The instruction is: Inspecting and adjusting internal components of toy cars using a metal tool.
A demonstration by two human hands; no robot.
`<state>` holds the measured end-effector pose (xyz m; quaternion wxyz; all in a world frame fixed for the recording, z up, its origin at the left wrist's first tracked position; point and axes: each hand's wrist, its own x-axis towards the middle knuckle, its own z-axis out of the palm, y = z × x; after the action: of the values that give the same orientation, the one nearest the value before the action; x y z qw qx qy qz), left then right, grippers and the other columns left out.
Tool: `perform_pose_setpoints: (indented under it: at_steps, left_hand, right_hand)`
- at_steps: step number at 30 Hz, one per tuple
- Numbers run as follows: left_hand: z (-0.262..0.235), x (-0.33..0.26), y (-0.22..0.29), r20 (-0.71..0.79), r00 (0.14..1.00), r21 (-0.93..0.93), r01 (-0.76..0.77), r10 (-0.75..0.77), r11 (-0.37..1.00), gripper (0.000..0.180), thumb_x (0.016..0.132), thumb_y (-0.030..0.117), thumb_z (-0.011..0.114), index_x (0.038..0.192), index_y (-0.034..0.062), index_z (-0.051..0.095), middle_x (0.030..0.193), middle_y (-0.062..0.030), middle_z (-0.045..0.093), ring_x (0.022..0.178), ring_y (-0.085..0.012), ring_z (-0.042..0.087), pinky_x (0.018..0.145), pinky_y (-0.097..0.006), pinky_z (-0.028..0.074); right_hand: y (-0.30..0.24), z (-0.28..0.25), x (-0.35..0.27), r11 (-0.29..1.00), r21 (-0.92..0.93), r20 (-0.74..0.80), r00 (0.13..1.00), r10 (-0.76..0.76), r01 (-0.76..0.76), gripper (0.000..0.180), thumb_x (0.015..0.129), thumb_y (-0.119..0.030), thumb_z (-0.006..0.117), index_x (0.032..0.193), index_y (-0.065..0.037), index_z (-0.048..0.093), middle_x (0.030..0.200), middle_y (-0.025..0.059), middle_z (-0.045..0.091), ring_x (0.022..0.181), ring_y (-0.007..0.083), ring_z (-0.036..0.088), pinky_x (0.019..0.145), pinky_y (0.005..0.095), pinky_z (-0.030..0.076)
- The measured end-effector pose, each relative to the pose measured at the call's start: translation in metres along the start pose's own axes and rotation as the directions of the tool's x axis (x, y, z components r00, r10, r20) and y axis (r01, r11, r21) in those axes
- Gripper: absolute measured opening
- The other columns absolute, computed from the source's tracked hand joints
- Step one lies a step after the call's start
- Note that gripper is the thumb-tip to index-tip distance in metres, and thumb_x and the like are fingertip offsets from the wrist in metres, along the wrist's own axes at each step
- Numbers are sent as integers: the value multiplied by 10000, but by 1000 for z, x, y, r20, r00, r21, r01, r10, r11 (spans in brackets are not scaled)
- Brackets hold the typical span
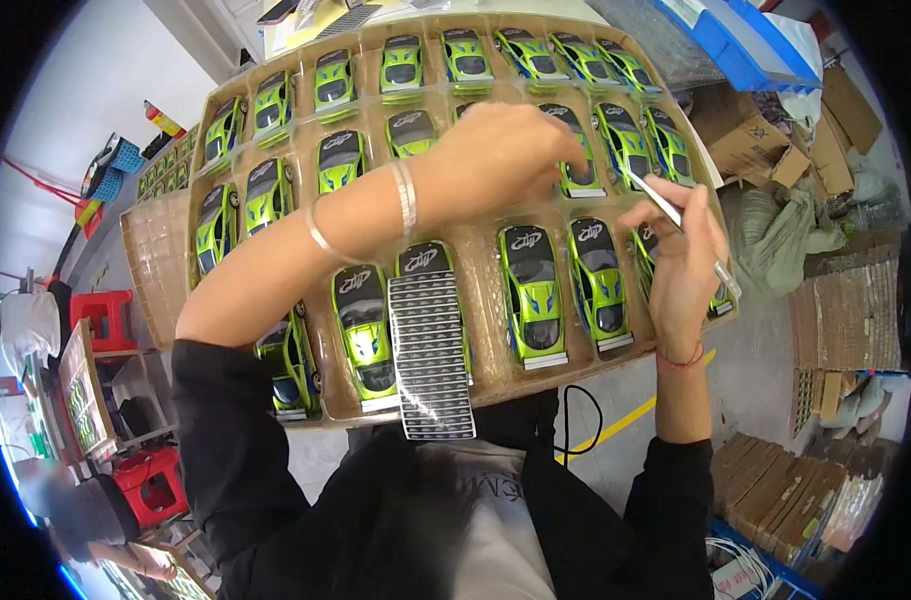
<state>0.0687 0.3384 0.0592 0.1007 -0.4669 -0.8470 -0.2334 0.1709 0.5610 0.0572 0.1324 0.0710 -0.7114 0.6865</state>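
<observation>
My left hand [506, 150] reaches across the middle row of a clear plastic tray, its fingers bent down at a green toy car [582, 178]. Whether anything is between those fingertips is hidden. In my right hand [681, 250] is a slim pair of silver tweezers [666, 208], held between thumb and fingers with the tip pointing up and left, near another green toy car [626, 145]. A sheet of small black-and-silver stickers [431, 350] lies over a car in the near row. Several green cars with black hoods and blue marks fill the tray's pockets.
The tray sits in a brown cardboard box [486, 385]. A blue bin [746, 45] stands at the far right, above open cartons [761, 140] and stacked cardboard [846, 320]. Red stools [106, 320] and another person [76, 505] are on the left. A yellow line [616, 425] marks the floor.
</observation>
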Motion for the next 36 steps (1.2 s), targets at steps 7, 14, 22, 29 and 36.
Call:
perform_pose_setpoints:
  at_steps: [7, 14, 22, 29, 36]
  left_hand:
    - [22, 39, -14, 162, 980, -132, -93, 114, 987, 316, 816, 159, 725, 1129, 114, 716, 1061, -103, 720, 943, -334, 688, 786, -437, 561]
    - [23, 44, -5, 130, 991, -72, -34, 44, 997, 407, 746, 140, 739, 1152, 145, 703, 1036, -96, 718, 859, -342, 692, 718, -446, 559]
    - [20, 37, -1, -3, 996, -27, -85, 85, 996, 331, 798, 151, 725, 1127, 159, 687, 1054, -85, 717, 840, -322, 692, 645, -432, 547]
    - [13, 31, 1, -53, 996, 11, -68, 68, 998, 277, 813, 157, 726, 1087, 139, 691, 1082, -65, 720, 862, -329, 691, 683, -432, 546]
    - [-24, -18, -4, 242, 970, -95, 39, -15, 995, 226, 812, 151, 736, 1015, 63, 692, 1164, -78, 703, 868, -355, 684, 737, -436, 542]
  right_hand:
    - [10, -10, -6, 996, 67, -117, 992, -46, 54, 495, 1111, -309, 351, 1135, 84, 653, 811, 151, 702, 804, 190, 654, 860, 329, 460]
    - [10, -14, -5, 990, 128, -115, 992, -42, 57, 495, 1112, -302, 346, 1130, 80, 660, 811, 148, 703, 782, 188, 657, 852, 324, 458]
    - [9, -13, -7, 994, 70, -99, 993, -72, 79, 497, 1111, -299, 348, 1125, 84, 664, 812, 148, 703, 772, 187, 658, 838, 315, 450]
    - [9, -10, -8, 995, 88, -89, 995, -37, 45, 500, 1110, -302, 349, 1119, 80, 670, 814, 144, 706, 774, 173, 649, 845, 315, 445]
    - [8, -10, -9, 999, 49, -42, 999, -14, 16, 509, 1109, -317, 356, 1124, 86, 667, 821, 143, 707, 819, 172, 649, 880, 316, 446]
